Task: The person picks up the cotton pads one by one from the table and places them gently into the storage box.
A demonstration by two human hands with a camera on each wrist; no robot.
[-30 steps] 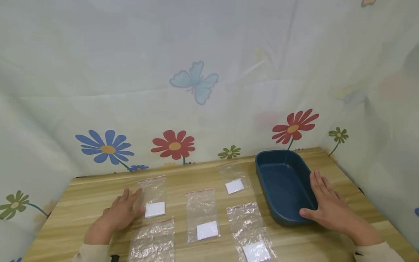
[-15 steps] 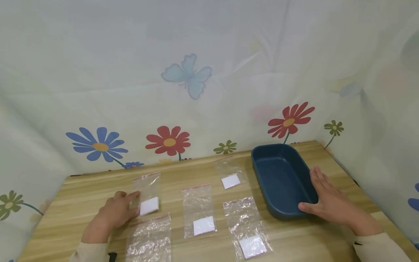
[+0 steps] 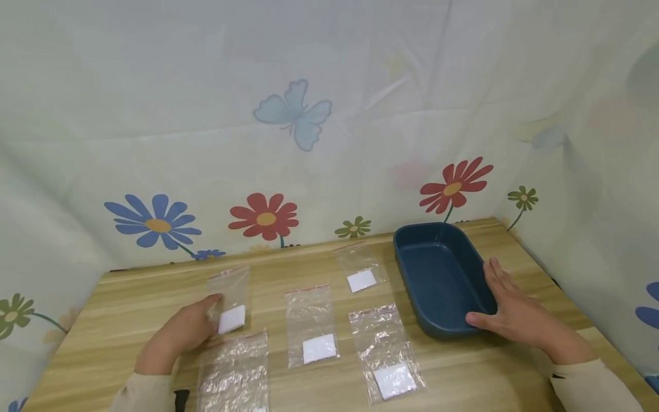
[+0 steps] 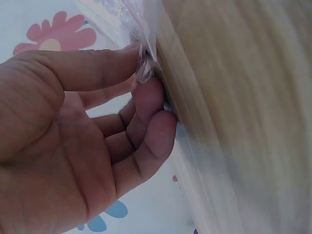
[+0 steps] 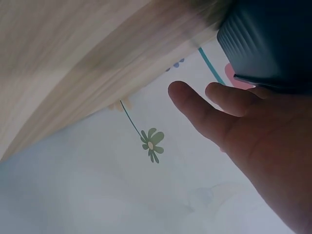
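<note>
My left hand (image 3: 185,329) pinches the left edge of a clear zip bag (image 3: 233,289) at the back left. In the left wrist view, the bag's crumpled plastic (image 4: 145,66) is caught between thumb and curled fingers. A white card (image 3: 231,319) lies in the bottom of that bag, slightly tilted. On the right, my right hand (image 3: 520,315) rests against the near right side of a dark blue tub (image 3: 443,280), fingers straight along its outside and thumb at the rim. The right wrist view shows straight fingers (image 5: 204,114) beside the tub wall (image 5: 258,44).
More clear zip bags lie flat on the wooden table (image 3: 288,383): a middle bag (image 3: 309,312), a back bag (image 3: 352,260), a front right bag (image 3: 378,337) and a front left bag (image 3: 234,375). A flower-printed curtain (image 3: 309,171) borders the table's back and sides.
My left fingers have closed on the bag's left edge, and its white card has tilted. The right hand stays against the tub. The head view has shifted slightly.
</note>
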